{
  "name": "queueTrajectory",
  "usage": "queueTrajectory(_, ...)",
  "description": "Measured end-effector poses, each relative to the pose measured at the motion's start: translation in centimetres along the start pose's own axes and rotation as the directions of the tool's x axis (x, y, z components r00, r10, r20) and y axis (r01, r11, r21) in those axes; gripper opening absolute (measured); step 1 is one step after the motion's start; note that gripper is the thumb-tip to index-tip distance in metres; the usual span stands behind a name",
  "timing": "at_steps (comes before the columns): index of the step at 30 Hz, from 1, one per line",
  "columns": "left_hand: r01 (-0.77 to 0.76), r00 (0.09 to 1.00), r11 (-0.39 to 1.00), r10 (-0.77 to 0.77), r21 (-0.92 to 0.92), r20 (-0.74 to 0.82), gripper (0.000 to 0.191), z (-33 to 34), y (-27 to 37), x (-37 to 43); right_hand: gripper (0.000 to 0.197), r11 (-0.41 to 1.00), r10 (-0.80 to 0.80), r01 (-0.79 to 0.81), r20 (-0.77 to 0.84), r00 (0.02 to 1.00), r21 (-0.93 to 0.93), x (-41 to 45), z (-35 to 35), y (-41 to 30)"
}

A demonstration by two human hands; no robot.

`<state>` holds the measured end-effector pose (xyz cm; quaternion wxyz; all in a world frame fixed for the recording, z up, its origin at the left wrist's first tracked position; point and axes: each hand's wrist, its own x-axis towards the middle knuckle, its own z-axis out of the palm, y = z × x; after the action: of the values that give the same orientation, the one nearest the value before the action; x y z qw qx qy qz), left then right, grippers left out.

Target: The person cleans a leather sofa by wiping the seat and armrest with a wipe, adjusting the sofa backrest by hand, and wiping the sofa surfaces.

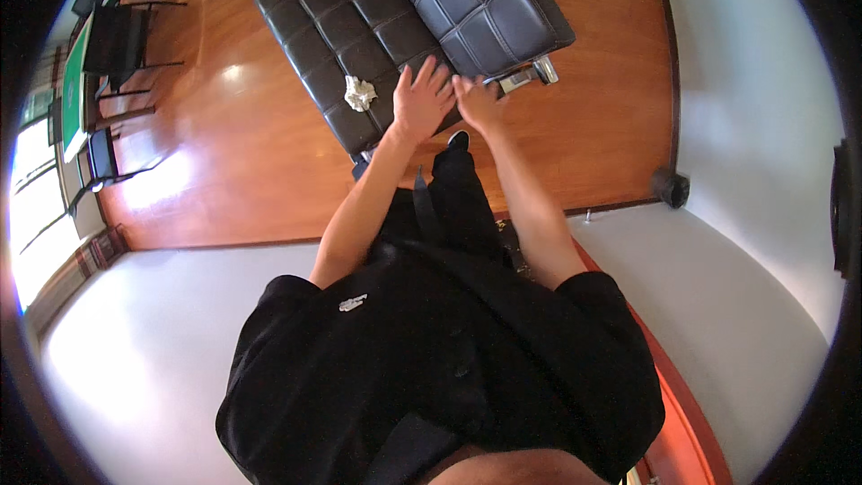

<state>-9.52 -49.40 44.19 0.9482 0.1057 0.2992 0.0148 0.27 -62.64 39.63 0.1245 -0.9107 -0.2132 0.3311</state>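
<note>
Before me stands a black tufted leather sofa bed (316,34) with a raised backrest (485,13) and a chrome leg (532,77). My left hand (422,104) is over the near end of the seat, fingers spread, holding nothing. Close beside it on the right, near the backrest's corner, is my right hand (479,102), blurred, its fingers apart and nothing seen in it. Whether either hand touches the leather I cannot tell. A crumpled white cloth (359,93) lies on the seat, left of my left hand.
Around the sofa bed is a glossy wooden floor (236,128). A green-topped table (76,84) with black chairs (118,40) stands at the far left, by a window. At right, a dark cylindrical object (670,187) is beside the pale wall (747,101). A small dark item rests farther up the seat.
</note>
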Motion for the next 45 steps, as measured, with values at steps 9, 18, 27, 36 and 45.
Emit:
queueTrajectory(9,-0.603,0.673,-0.300,0.307,0.739,0.673,0.059,-1.1,-5.3,1.4,0.091,-0.287,-0.142,-0.222,0.188,0.972,0.932,-1.6,-3.0,-1.4)
queueTrajectory(18,-0.208,0.937,0.581,0.350,0.787,-0.011,0.062,-4.2,-5.0,4.2,0.076,-0.057,-0.447,-0.049,0.019,0.894,0.997,-4.5,-10.7,-5.5)
queueTrajectory(27,-0.042,0.984,0.729,0.149,0.683,-0.099,0.069,1.2,-3.7,6.3,0.076,0.370,-0.221,0.008,0.080,0.972,0.929,-0.6,-12.8,-1.4)
queueTrajectory(36,-0.048,0.965,0.720,0.211,0.692,-0.152,0.089,11.7,-7.6,13.8,0.129,0.956,-0.183,0.018,-0.545,0.818,-0.294,7.0,-18.1,7.7)
queueTrajectory(45,-0.136,0.760,0.301,0.643,0.944,-0.095,0.106,14.6,-14.5,24.5,0.072,0.978,-0.186,0.206,-0.368,0.911,0.016,15.9,-15.2,16.9)
